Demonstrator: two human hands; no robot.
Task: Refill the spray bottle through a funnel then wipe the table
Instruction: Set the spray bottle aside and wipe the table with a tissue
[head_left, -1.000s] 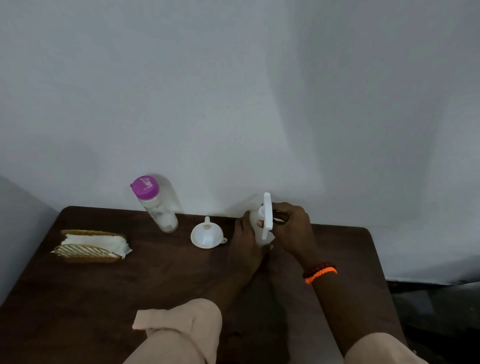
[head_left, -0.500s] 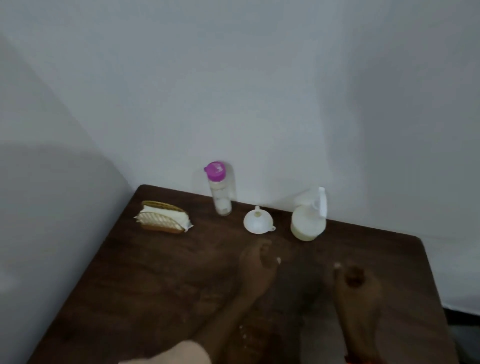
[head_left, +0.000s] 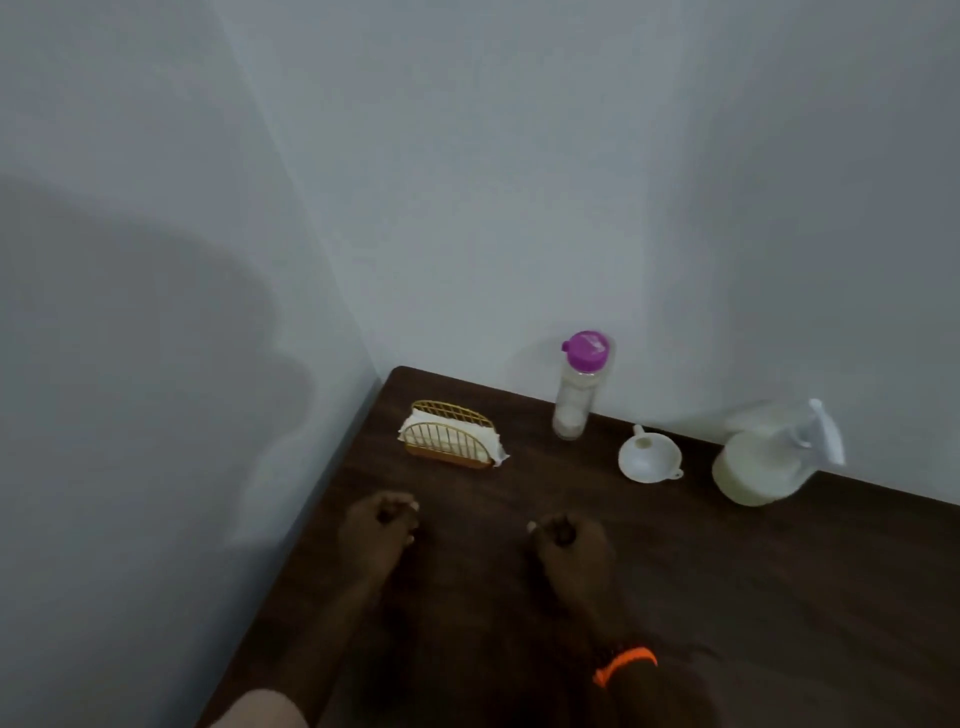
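Note:
A white spray bottle (head_left: 763, 462) with its trigger head on stands at the back right of the dark wooden table (head_left: 727, 597), against the wall. To its left a white funnel (head_left: 648, 457) lies upside down, spout up. Further left stands a clear bottle with a purple cap (head_left: 575, 389). A gold wire holder with white napkins (head_left: 451, 436) sits near the table's back left corner. My left hand (head_left: 376, 525) and my right hand (head_left: 569, 545) rest on the table in front of the holder, both curled into loose fists with nothing visible in them.
Grey walls meet at the corner behind the table's left edge. An orange band and dark beads circle my right wrist (head_left: 623, 662). A beige sleeve (head_left: 260, 709) shows at the bottom left.
Both hands have let go of the spray bottle and drawn back toward me, closing into fists. My view has swung left, so all objects sit further right in frame.

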